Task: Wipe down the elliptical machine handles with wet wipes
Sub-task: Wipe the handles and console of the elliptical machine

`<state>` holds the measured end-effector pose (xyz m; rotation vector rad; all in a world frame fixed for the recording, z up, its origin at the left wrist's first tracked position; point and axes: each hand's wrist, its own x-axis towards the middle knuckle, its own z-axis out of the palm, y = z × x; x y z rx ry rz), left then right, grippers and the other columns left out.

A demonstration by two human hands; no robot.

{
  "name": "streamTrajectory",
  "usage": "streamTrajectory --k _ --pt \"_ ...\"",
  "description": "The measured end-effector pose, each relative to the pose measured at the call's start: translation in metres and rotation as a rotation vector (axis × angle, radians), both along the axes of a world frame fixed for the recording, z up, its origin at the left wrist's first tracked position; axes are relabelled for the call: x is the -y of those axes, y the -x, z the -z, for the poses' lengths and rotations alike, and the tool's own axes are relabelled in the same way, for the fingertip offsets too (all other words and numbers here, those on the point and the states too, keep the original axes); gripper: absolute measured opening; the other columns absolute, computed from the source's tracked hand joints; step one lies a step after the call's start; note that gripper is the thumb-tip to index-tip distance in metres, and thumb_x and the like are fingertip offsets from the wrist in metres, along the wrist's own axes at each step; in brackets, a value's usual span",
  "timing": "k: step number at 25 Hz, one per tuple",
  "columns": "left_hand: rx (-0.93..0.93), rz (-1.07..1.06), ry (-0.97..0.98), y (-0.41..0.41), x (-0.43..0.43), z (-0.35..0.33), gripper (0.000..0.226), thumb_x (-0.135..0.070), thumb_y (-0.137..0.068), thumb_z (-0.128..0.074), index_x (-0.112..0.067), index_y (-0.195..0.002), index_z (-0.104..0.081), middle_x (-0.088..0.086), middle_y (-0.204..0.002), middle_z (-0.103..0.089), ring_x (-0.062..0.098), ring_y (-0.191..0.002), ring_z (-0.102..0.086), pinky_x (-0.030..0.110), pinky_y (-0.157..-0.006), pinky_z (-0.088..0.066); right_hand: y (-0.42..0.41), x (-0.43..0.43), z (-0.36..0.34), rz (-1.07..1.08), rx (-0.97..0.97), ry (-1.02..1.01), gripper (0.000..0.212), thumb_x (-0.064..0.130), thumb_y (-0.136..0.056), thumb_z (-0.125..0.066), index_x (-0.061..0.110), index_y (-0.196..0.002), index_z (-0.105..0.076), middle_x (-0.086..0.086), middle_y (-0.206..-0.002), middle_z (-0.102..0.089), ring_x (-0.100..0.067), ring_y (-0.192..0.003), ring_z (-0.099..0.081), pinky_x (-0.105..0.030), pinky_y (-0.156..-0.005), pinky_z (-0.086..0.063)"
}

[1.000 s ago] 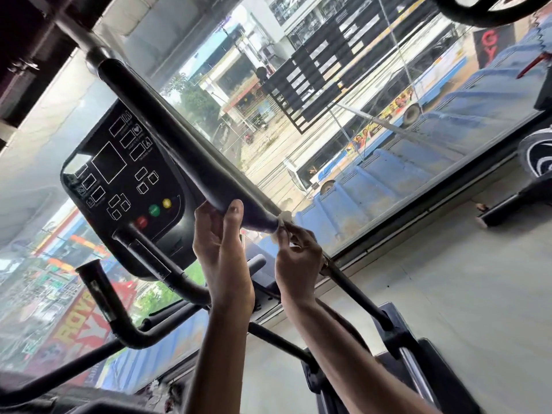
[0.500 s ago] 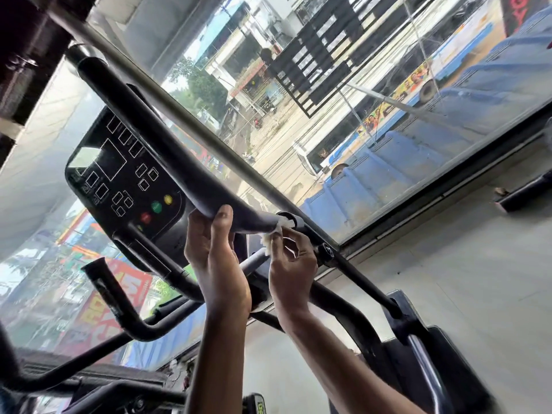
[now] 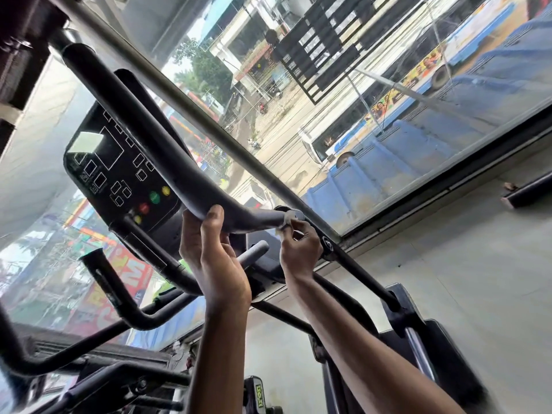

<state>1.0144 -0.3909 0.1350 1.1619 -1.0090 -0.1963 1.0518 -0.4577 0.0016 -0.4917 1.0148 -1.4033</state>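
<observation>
Window (image 3: 403, 162) fills upper right; bus (image 3: 352, 130) outside.
Left hand (image 3: 213, 264) grips handle (image 3: 167, 162) at its bend; right hand (image 3: 300, 251) pinches wipe (image 3: 286, 222) against handle end, centre. Console (image 3: 119, 174) and banner (image 3: 119, 282) lettering unreadable.

This is a gym overlooking a street. A black elliptical handlebar (image 3: 155, 150) and a console (image 3: 119, 174) with coloured buttons (image 3: 154, 197) fill the left and centre. More machine bars (image 3: 119, 294) sit lower left. Across the top, a glass wall (image 3: 298, 162) looks down on a bus (image 3: 388, 115), shopfronts and a blue corrugated roof (image 3: 388, 180).
</observation>
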Motion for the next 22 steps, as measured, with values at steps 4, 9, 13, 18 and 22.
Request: streamTrajectory --k 4,9,13,18,22 --pt "-0.003 -0.012 0.024 0.001 0.002 0.002 0.029 -0.023 -0.080 -0.060 -0.039 -0.093 -0.080 -0.018 -0.090 -0.072 0.004 -0.092 -0.063 0.027 -0.085 -0.045 0.008 -0.010 -0.002 0.026 -0.008 0.152 0.020 0.008 -0.099 -0.068 0.010 -0.116 -0.078 0.000 -0.108 -0.071 0.007 -0.097 -0.066 -0.010 -0.083 -0.052" --pt "0.046 -0.080 0.064 0.001 0.006 0.007 0.022 -0.032 -0.079 -0.061 -0.035 -0.091 -0.079 -0.015 -0.086 -0.070 0.005 -0.083 -0.061 0.020 -0.075 -0.047 0.000 0.022 0.020 -0.091 -0.149 0.137 0.019 0.004 -0.091 -0.073 0.014 -0.105 -0.081 -0.002 -0.099 -0.073 0.004 -0.085 -0.063 -0.013 -0.079 -0.051" --pt "0.003 -0.144 0.116 0.000 0.011 0.010 0.017 -0.034 -0.076 -0.063 -0.026 -0.086 -0.075 -0.008 -0.082 -0.069 0.011 -0.081 -0.061 0.024 -0.075 -0.046 0.008 0.019 0.019 -0.068 -0.176 0.191 0.022 0.001 -0.092 -0.071 0.013 -0.107 -0.082 0.001 -0.100 -0.073 -0.001 -0.089 -0.066 0.000 -0.077 -0.041" --pt "0.012 -0.173 0.103 0.006 0.009 0.013 0.018 -0.031 -0.080 -0.061 -0.026 -0.091 -0.075 -0.011 -0.084 -0.072 0.009 -0.085 -0.064 0.024 -0.078 -0.048 0.005 0.032 0.032 -0.145 -0.210 0.164 0.020 0.003 -0.091 -0.072 0.009 -0.108 -0.081 -0.006 -0.103 -0.072 0.007 -0.085 -0.062 0.002 -0.074 -0.039" --pt "0.120 -0.188 0.038 0.007 0.005 0.009 0.021 -0.035 -0.083 -0.058 -0.041 -0.089 -0.077 -0.016 -0.089 -0.071 0.018 -0.096 -0.060 0.039 -0.090 -0.044 0.007 0.028 0.031 -0.218 -0.190 0.137 0.013 0.014 -0.090 -0.075 0.015 -0.099 -0.084 -0.004 -0.093 -0.075 0.003 -0.080 -0.065 -0.004 -0.073 -0.042"
